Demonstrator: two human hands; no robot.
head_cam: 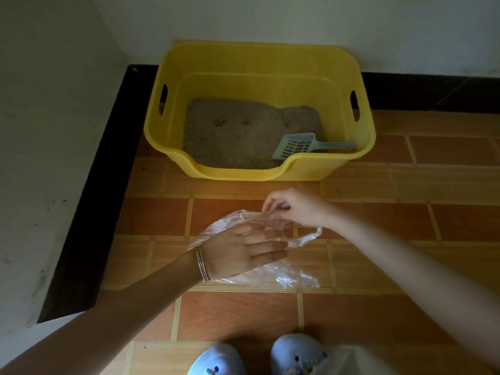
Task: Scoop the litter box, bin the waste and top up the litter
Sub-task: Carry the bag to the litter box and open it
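My right hand [295, 205] pinches the clear bag [286, 277]; my left hand [238, 253], fingers straight, lies against it, inside or on top I cannot tell.

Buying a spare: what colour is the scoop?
The scoop is pale blue, seen in the head view.

One wide-angle head view looks steeply down and forward over the tiled floor [378, 307]. The person's slippers [296, 350] mark the bottom edge. The litter box [243, 174] lies farther off, near the floor's far left corner, against the wall [270, 17]. Left hand [238, 253], right hand [295, 204] and plastic bag [286, 277] are nearest, mid-frame.
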